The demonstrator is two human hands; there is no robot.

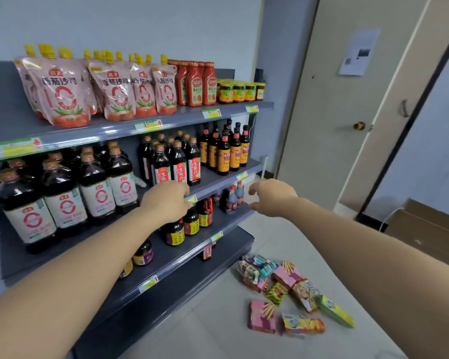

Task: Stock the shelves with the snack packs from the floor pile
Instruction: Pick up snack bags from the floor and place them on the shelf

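Head view: our left hand (166, 200) and right hand (271, 196) hang empty, fingers (254, 190) loosely curled, by grey metal shelves (174, 257); next, probably, grab colourful snack packs (288, 288).

Grey shelves (166, 120), pink, yellow, green snack packs (288, 294), red ketchup bottles (197, 84), beige door (347, 112)

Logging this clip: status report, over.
Left hand and right hand empty, raised by the shelves. Snack packs piled on floor. Nothing blocking the pile.
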